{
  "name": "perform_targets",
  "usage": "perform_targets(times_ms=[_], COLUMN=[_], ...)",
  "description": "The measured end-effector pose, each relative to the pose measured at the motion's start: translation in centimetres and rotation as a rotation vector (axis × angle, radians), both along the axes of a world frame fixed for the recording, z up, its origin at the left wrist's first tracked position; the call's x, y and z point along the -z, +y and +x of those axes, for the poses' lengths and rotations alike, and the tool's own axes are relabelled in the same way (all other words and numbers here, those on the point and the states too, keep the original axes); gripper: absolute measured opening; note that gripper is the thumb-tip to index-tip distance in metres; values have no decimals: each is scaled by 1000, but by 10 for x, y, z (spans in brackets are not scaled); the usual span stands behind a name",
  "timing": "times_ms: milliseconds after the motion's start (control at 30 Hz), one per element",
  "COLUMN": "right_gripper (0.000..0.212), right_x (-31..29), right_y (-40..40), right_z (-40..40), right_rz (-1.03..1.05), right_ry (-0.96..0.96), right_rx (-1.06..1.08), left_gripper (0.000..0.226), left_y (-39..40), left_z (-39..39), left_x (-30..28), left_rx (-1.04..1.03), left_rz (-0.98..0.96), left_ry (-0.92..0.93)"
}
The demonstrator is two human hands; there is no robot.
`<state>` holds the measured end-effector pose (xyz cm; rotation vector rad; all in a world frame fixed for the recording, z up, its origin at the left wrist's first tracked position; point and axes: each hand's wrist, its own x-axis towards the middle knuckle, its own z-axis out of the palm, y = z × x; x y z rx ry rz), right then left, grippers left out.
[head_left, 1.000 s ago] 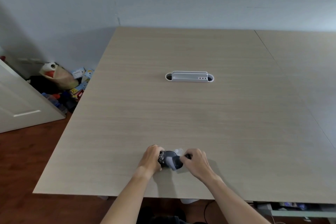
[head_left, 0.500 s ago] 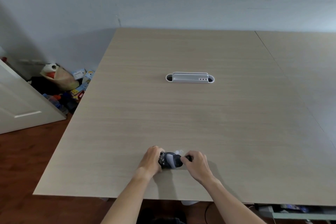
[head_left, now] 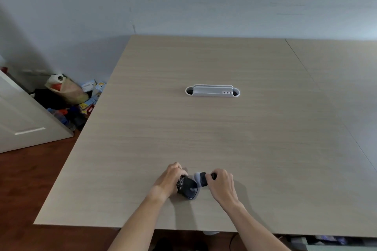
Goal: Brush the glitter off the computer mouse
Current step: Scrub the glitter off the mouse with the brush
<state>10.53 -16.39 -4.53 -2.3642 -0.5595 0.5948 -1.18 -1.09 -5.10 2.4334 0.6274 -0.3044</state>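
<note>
Where grey wall meets floor, pale table.

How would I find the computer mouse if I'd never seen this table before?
Start at the big pale wooden table and go to its near edge, where two bare hands meet. The left hand holds a dark rounded mouse there. It has sparkly specks on its left part, unlike the small brush in the right hand beside it.
</note>
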Motion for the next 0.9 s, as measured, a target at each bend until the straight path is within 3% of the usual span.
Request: perform_targets(times_ms=[267,400,633,700,833,900], right_gripper=[30,29,32,31,29,27], right_x=[1,6,-1,0,0,-3], right_y=[-5,-6,-11,-13,-13,-10], right_z=[-10,-8,0,1,2,-1], right_rz=[142,59,35,37,76,112], right_ry=[106,19,-63,-51,-38,-25], right_rx=[-185,-86,35,48,38,-2], left_gripper=[50,62,58,68,77,74], left_y=[5,7,10,6,-36,-61], left_z=[4,7,9,0,-21,-23], left_x=[-5,-9,-9,-2,8,10], left_rx=[88,127,204,85,-682,-929], left_rz=[11,0,7,22,-149,-204], left_ry=[52,74,28,-36,-241,-252])
